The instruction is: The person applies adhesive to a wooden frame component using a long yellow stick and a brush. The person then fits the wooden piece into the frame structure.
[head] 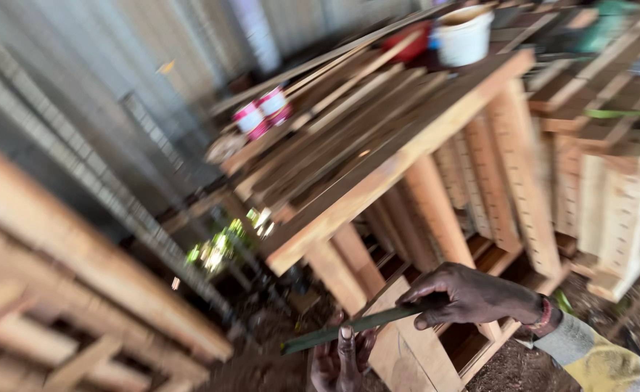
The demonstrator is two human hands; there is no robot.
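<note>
Two hands meet on one thin, dark green strip (349, 327) low in the frame, right of centre. It looks flat and narrow, something like a ruler or a blade, though motion blur hides its surface and I cannot tell which. Its long axis runs from lower left up toward the right, nearly level with a slight rise. The right hand (472, 296) is clamped over the upper right end, fingers curled down around it, wrist and a grey and yellow sleeve (596, 359) trailing off to the lower right corner. The left hand (342, 356) lies below the middle of the strip, at the bottom edge, fingers up against its underside; whether they close on it or merely prop it I cannot tell. So the free end points left, away from both hands. Under them sits a pale wooden frame (407, 356), and above rises a slatted wooden tabletop (378, 167) carrying loose laths, a white bucket (464, 36) at upper right and two red and white tins (263, 110).
</note>
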